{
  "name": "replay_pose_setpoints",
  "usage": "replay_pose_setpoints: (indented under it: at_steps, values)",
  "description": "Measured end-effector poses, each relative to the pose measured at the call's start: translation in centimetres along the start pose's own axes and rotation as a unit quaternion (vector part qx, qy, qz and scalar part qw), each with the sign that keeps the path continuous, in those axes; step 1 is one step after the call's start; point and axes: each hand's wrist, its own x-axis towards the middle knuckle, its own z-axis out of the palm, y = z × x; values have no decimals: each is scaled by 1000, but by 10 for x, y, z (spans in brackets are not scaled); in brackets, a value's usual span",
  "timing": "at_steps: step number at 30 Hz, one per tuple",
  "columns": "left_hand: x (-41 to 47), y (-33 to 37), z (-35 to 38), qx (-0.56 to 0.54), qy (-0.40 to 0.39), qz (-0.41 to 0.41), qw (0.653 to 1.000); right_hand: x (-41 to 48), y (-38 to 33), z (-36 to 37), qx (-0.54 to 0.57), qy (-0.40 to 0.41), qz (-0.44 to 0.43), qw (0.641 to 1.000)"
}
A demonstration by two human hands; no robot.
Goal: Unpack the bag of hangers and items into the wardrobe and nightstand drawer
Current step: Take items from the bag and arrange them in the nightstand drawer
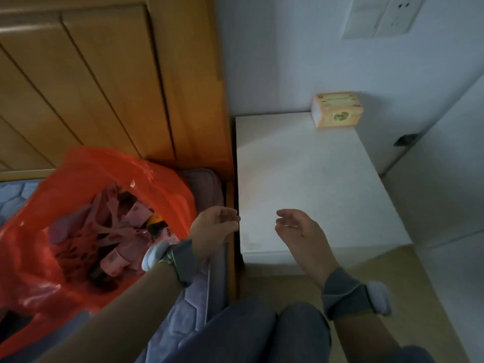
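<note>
– Knees lowest; and the hands?
– Left hand by the bed edge, right hand above the nightstand, both loose, holding nothing.
– The bag?
– Red, open on the bed, pink hangers inside. A tissue box sits on the nightstand's far corner.

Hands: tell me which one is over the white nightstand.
The right hand, above the nightstand top; the left hand is at the bed edge beside the red bag.
</note>
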Motion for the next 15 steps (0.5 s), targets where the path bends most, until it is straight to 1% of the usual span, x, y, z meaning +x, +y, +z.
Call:
replay_pose_setpoints:
  at_steps: [3, 5, 6, 8, 9, 11, 13, 15]
  values:
    - [11, -45, -33, -22, -14, 48, 999, 6, 22, 54, -13, 18, -55, 998]
    - [9, -83, -58, -59, -42, 73, 995, -5, 47, 94, -2, 58, -85, 995]
    - [0, -100, -71, -81, -55, 73, 992, -14, 61, 111, 14, 77, -86, 993]
    - [-21, -129, -100, -93, -65, 74, 991, -43, 78, 145, 43, 117, -76, 989]
    - [-20, -130, -104, -86, -74, 78, 990, -46, 83, 146, 43, 127, -69, 988]
    - [-46, -144, -130, -103, -85, 71, 989, -85, 84, 169, 15, 110, -61, 992]
    - [-56, -144, -148, -112, -69, 85, 988, -112, 71, 176, -10, 96, -67, 993]
    - [-67, -142, -159, -104, -59, 110, 987, -130, 54, 178, -24, 112, -84, 990]
